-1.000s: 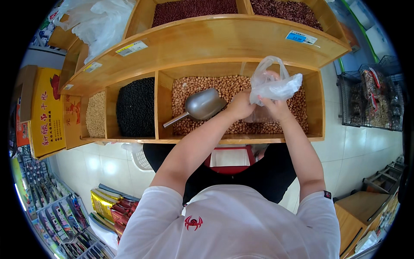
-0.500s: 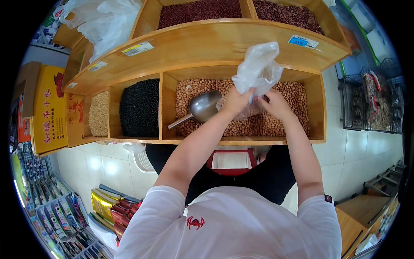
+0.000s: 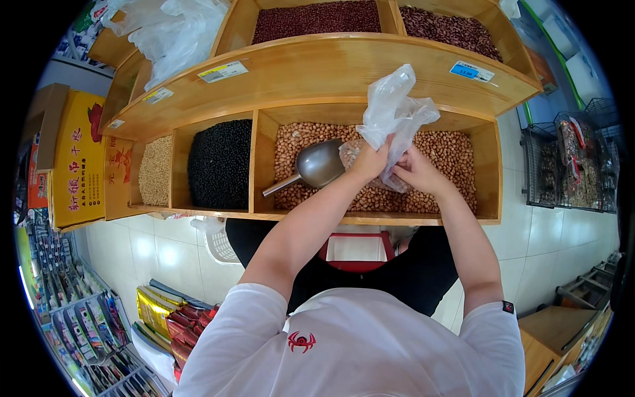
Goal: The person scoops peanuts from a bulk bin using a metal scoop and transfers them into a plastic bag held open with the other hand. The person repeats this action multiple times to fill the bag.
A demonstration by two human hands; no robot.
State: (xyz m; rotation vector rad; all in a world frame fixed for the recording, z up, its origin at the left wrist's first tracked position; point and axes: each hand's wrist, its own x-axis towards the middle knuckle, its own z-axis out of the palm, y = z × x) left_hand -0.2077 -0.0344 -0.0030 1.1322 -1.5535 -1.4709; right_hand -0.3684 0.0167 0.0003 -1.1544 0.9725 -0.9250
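A clear plastic bag [image 3: 395, 109] rises loosely above both hands, its lower part bulging with tan contents and resting on the peanuts [image 3: 451, 165]. My left hand [image 3: 372, 161] is closed round the neck of the bag. From the other side, my right hand [image 3: 419, 171] pinches the same bag just below the gathered neck, its fingertips partly hidden by the plastic. Left of the bag, a metal scoop [image 3: 319, 164] lies in the peanuts, its handle pointing to the lower left. Part of the bag lies beside the scoop's mouth.
Wooden dividers separate the peanuts from black beans [image 3: 220, 165] and pale yellow beans [image 3: 155, 171] on the left. Behind stands a raised wooden ledge [image 3: 357, 69] with bins of red beans [image 3: 317, 21]. Loose plastic bags [image 3: 178, 36] lie at the upper left. A wire rack [image 3: 570, 162] stands right.
My hands have shifted slightly on the bag's neck, and the loose top has spread to the right. The view has moved a little; the scoop lies as before.
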